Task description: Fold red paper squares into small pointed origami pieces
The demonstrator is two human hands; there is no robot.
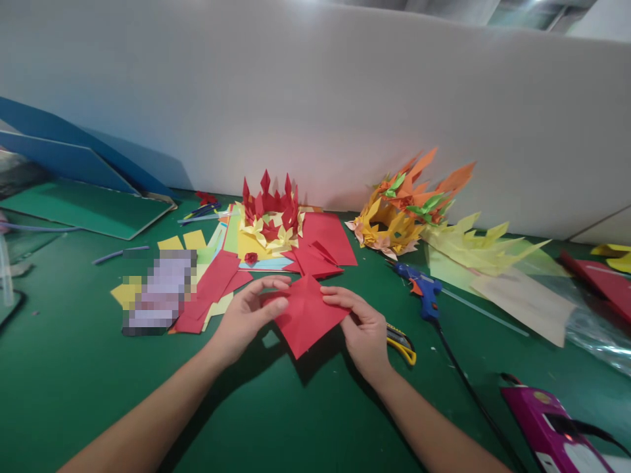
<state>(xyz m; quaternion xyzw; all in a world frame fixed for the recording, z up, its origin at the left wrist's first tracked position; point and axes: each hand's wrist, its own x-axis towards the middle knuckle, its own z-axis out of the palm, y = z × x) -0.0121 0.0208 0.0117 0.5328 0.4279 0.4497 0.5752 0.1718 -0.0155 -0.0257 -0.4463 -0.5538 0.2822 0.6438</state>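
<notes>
A creased square of red paper (306, 315) is held a little above the green table, one corner pointing toward me. At its left corner, my left hand (254, 312) grips the edge, thumb on top and fingers behind. My right hand (359, 328) pinches the right side, with some fingers hidden under the sheet. Just beyond the square stands a red and yellow paper crown (271, 217) on a pile of coloured sheets. Strips of red paper (210, 292) lie left of my left hand. A yellow and black utility knife (401, 343) rests beside my right hand, partly covered by it.
A blue glue gun (419, 289) with a black cord lies to the right. Behind it stand an orange paper crown (394, 223) and a pale yellow one (486, 246). A magenta power strip (547, 420) sits at the lower right; a blurred-out phone (160, 292) lies left.
</notes>
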